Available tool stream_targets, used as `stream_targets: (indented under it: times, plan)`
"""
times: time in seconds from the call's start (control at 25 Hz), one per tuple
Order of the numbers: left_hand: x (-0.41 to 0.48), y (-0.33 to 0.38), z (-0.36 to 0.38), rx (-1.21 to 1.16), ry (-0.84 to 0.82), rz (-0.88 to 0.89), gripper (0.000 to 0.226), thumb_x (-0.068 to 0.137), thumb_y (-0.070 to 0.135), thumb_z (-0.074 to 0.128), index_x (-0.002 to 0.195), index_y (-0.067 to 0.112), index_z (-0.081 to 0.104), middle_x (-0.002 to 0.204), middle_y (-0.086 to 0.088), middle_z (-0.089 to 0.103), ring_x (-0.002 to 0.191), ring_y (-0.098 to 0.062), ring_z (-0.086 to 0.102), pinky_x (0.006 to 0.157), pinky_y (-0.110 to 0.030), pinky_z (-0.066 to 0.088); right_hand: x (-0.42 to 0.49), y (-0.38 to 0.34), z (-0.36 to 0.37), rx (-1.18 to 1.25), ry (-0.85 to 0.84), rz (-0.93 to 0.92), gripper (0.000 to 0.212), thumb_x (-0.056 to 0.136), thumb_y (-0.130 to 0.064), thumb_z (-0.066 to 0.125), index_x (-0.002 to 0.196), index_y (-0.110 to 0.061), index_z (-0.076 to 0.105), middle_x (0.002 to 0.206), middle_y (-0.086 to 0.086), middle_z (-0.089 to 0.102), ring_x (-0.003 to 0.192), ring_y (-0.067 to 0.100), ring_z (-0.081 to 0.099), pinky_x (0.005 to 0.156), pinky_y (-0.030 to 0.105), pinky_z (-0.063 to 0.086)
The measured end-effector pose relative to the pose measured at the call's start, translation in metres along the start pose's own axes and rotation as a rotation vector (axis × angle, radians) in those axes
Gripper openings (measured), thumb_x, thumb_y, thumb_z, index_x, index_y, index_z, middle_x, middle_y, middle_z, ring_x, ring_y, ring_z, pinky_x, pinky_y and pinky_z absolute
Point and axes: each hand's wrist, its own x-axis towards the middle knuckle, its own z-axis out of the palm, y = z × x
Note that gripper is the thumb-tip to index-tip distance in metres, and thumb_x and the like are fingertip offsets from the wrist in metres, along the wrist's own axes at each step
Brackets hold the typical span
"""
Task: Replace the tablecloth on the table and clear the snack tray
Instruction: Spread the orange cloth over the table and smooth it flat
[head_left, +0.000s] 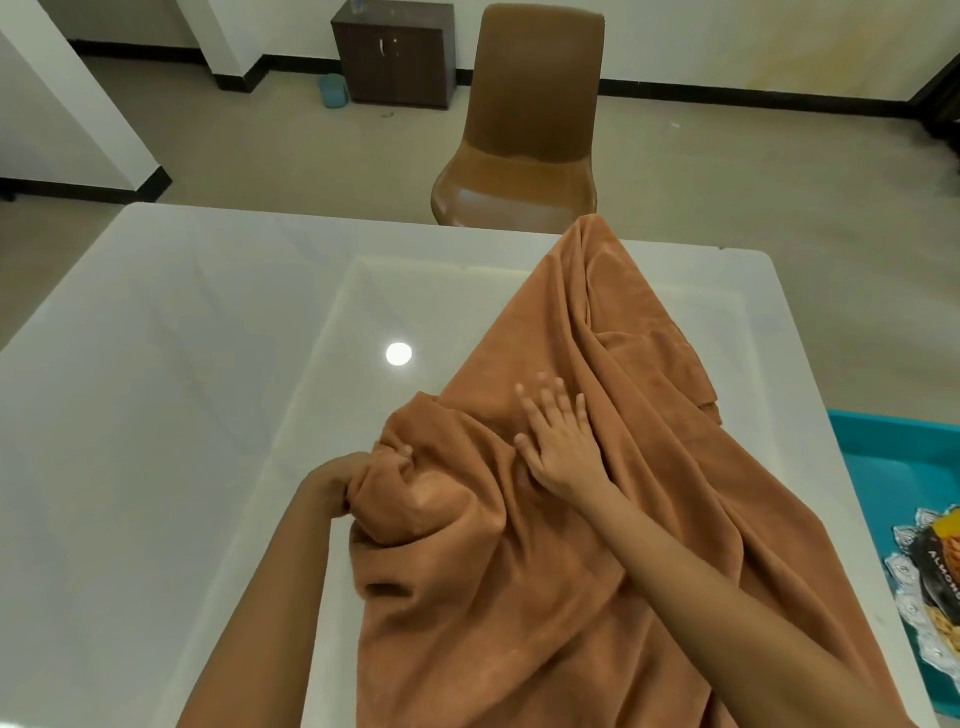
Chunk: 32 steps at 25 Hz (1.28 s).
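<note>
White table (156, 364) carries the soft, bunched tablecloth (519, 597) — my left hand (337, 480) clamps its near-left fold, right hand (561, 447) lies flat, fingers spread; grasp edges.

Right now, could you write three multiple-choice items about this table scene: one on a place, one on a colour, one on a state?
1. Where does the chair stand?
A. at the table's far side
B. on the table
C. beside the cabinet door

2. What colour is the cloth?
A. white
B. orange-brown
C. teal

3. How is the left hand?
A. flat on bare table
B. gripping bunched cloth
C. holding a snack packet

Answers:
1 A, it shows beyond the table edge.
2 B, teal is the tray.
3 B, fabric folds around its fingers; the right hand presses flat.
</note>
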Motion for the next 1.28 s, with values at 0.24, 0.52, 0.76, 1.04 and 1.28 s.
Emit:
stream_targets:
  times: [0.24,0.52,0.76,1.04,1.28]
  plan:
    - [0.021,-0.012,-0.006,-0.440,0.415,0.181,0.038,0.093,0.033,0.059,0.123,0.011,0.060,0.108,-0.009,0.066,0.092,-0.023,0.063,0.079,-0.032,0.050,0.007,0.028,0.013,0.101,-0.165,0.143,0.097,0.069,-0.081,0.019,0.152,-0.035,-0.004,0.158,-0.007,-0.018,0.146,0.015,-0.016,0.113,0.031,-0.013]
    - [-0.008,0.060,-0.054,-0.598,0.776,0.877,0.015,0.097,0.017,0.053,0.103,0.020,0.066,0.101,0.001,0.068,0.095,-0.013,0.064,0.085,-0.024,0.052,0.020,0.077,-0.020,0.031,-0.031,0.421,0.100,0.074,-0.088,0.020,0.152,-0.031,-0.008,0.160,-0.005,-0.013,0.147,0.015,-0.012,0.115,0.036,-0.014]
    - [0.003,0.023,-0.063,-0.316,0.476,0.339,0.056,0.083,0.060,0.050,0.108,0.011,0.063,0.074,-0.003,0.061,0.066,-0.019,0.058,0.055,-0.030,0.048,-0.008,0.102,-0.021,-0.066,-0.097,0.499,0.095,0.076,-0.084,0.016,0.152,-0.030,-0.004,0.159,-0.004,-0.013,0.146,0.028,-0.015,0.112,0.054,-0.013]
    - [0.028,0.037,-0.055,0.284,0.518,-0.123,0.069,0.094,0.062,0.032,0.121,0.002,0.054,0.123,-0.021,0.058,0.104,-0.034,0.057,0.085,-0.041,0.046,0.051,0.069,-0.048,0.253,0.302,0.572,0.073,0.092,-0.052,0.043,0.145,-0.005,0.024,0.155,0.021,0.018,0.146,0.035,0.010,0.119,0.050,0.010]
    - [0.045,0.080,-0.029,-0.369,0.216,-0.092,0.080,0.090,0.072,0.022,0.118,0.009,0.062,0.119,-0.014,0.062,0.109,-0.027,0.056,0.092,-0.036,0.044,0.070,0.083,-0.043,0.469,0.144,0.641,0.102,0.076,-0.031,0.076,0.150,-0.005,0.010,0.149,0.019,0.031,0.135,0.036,0.034,0.110,0.043,0.031]
